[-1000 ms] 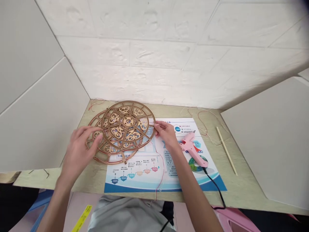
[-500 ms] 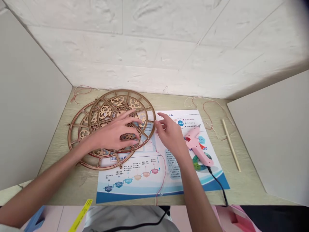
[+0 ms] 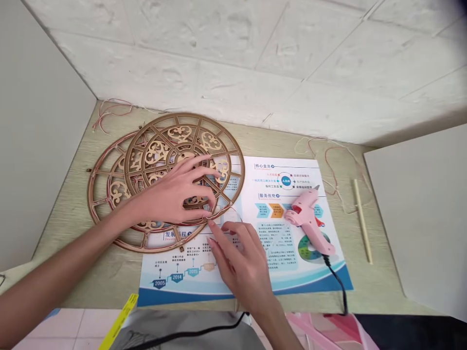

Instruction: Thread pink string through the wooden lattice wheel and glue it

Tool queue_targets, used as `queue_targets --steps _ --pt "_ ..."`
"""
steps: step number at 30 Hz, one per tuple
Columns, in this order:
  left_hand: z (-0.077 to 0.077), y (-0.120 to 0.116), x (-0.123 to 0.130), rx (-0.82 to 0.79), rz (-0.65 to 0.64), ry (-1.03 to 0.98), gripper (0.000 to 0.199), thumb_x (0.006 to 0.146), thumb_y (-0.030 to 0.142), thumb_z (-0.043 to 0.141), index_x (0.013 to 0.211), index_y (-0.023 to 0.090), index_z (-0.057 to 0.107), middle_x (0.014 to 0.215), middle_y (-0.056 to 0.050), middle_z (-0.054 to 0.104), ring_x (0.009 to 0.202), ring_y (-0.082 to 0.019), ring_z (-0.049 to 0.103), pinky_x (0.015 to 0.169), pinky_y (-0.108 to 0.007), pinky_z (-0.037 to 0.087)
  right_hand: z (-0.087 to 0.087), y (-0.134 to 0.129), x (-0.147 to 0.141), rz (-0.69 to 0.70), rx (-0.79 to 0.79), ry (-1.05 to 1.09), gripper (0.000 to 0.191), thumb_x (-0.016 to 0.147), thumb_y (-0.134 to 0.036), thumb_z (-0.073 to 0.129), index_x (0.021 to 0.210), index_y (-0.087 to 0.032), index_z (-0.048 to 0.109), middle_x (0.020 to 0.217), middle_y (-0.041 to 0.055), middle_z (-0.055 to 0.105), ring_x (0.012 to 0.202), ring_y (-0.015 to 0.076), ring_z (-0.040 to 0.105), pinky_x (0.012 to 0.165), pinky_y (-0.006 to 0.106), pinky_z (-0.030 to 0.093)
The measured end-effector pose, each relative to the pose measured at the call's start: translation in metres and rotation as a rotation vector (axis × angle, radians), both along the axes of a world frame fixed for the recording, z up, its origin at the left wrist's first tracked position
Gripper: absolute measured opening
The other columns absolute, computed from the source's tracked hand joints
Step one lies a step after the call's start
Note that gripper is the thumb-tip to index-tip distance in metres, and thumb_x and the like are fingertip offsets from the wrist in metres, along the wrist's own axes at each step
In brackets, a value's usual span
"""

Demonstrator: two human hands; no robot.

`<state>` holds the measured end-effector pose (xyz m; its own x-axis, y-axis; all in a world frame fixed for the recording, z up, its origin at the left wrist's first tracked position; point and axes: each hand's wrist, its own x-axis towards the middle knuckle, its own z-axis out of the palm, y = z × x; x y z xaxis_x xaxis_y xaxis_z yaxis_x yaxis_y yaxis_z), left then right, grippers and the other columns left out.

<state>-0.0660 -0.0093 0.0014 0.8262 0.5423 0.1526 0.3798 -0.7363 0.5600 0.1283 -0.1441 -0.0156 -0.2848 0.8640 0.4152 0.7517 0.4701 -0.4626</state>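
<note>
Two brown, round lattice frames with scrollwork lie overlapping, the upper frame (image 3: 239,146) shifted right and back over the lower frame (image 3: 95,206). Across the upper one spreads my left hand (image 3: 178,192), fingers apart, its thumb at the front-right rim. My right hand (image 3: 242,257) is just in front of that rim. Its index fingertip touches the edge beside my left thumb, while its thumb stands apart and the other fingers bend. A thin red and white wire (image 3: 230,206) runs along the rim there; part of it is hidden behind my hands.
Beneath the frames is a printed sheet (image 3: 175,294). On its right part lies a pink glue gun (image 3: 308,216) with a black cord. A pale stick (image 3: 363,221) and loose wires (image 3: 333,148) are farther right. White panels stand at both sides, a white wall behind.
My right hand has moved from the frame's right edge toward me and left, to the front-right rim. My left hand stays on the upper frame. The view has shifted slightly.
</note>
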Motion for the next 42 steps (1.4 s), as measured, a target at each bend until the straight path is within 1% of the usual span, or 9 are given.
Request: queue_targets --steps 11,16,19,21,23,28,34,37,42 --pt "-0.006 0.001 -0.001 -0.01 -0.009 0.001 0.011 0.091 0.038 0.069 0.094 0.028 0.073 0.145 -0.005 0.05 0.15 -0.033 0.022 0.12 -0.06 0.022 -0.001 0.005 0.0 -0.014 -0.019 0.024 0.034 0.093 -0.011 0.06 0.127 -0.014 0.062 0.099 0.0117 0.06 0.086 0.0216 0.056 0.072 0.036 0.05" --pt "-0.001 0.001 -0.002 -0.037 -0.007 0.004 0.01 0.092 0.034 0.067 0.095 0.027 0.073 0.146 -0.006 0.05 0.149 -0.034 0.024 0.12 -0.061 0.023 -0.001 0.004 0.001 -0.034 -0.022 0.006 0.032 0.095 -0.013 0.058 0.126 -0.019 0.063 0.099 0.0112 0.061 0.085 0.0216 0.057 0.071 0.036 0.05" --pt "0.004 0.002 -0.006 -0.065 -0.068 0.024 0.009 0.09 0.029 0.068 0.097 0.027 0.073 0.149 -0.005 0.047 0.151 -0.034 0.019 0.123 -0.062 0.016 -0.001 0.004 0.001 -0.022 -0.018 -0.033 0.029 0.095 -0.014 0.057 0.123 -0.018 0.063 0.097 0.0116 0.06 0.086 0.022 0.057 0.071 0.036 0.05" --pt "0.006 0.002 -0.008 -0.07 -0.104 0.042 0.011 0.085 0.031 0.073 0.096 0.028 0.073 0.151 -0.004 0.044 0.152 -0.035 0.015 0.124 -0.063 0.009 0.0 0.005 0.001 -0.008 -0.009 -0.064 0.027 0.095 -0.014 0.058 0.121 -0.016 0.063 0.096 0.012 0.06 0.086 0.0223 0.057 0.07 0.036 0.049" --pt "0.006 0.003 -0.009 -0.064 -0.114 0.052 0.014 0.083 0.034 0.076 0.095 0.029 0.073 0.152 -0.004 0.042 0.152 -0.035 0.014 0.124 -0.063 0.007 0.0 0.006 0.001 0.009 0.006 -0.089 0.025 0.095 -0.014 0.058 0.12 -0.015 0.063 0.096 0.0123 0.061 0.086 0.0227 0.057 0.071 0.036 0.049" --pt "0.003 0.003 -0.009 -0.061 -0.113 0.053 0.012 0.085 0.033 0.075 0.096 0.029 0.074 0.153 -0.005 0.041 0.151 -0.036 0.016 0.122 -0.065 0.012 0.001 0.007 0.002 0.038 0.033 -0.115 0.027 0.093 -0.013 0.062 0.12 -0.013 0.063 0.095 0.0131 0.062 0.087 0.0236 0.057 0.071 0.036 0.049" --pt "0.003 0.001 -0.007 -0.022 -0.094 0.027 0.007 0.087 0.031 0.07 0.091 0.028 0.074 0.15 -0.005 0.045 0.15 -0.036 0.021 0.121 -0.062 0.018 0.002 0.006 0.003 0.05 0.051 -0.134 0.03 0.094 -0.017 0.06 0.124 -0.014 0.062 0.098 0.0134 0.063 0.087 0.0236 0.058 0.072 0.036 0.049" --pt "0.003 0.001 -0.007 -0.025 -0.095 0.039 0.008 0.089 0.031 0.068 0.091 0.029 0.075 0.15 -0.005 0.045 0.15 -0.036 0.02 0.12 -0.064 0.02 0.002 0.006 0.003 0.061 0.068 -0.14 0.029 0.094 -0.017 0.061 0.123 -0.014 0.063 0.096 0.0129 0.064 0.087 0.0236 0.059 0.07 0.036 0.048" --pt "0.002 0.001 -0.008 -0.037 -0.098 0.045 0.009 0.09 0.029 0.067 0.093 0.03 0.075 0.15 -0.005 0.044 0.151 -0.036 0.018 0.12 -0.065 0.019 0.002 0.005 0.002 0.067 0.01 -0.095 0.03 0.095 -0.018 0.059 0.125 -0.016 0.065 0.099 0.013 0.063 0.089 0.0242 0.059 0.071 0.037 0.05"
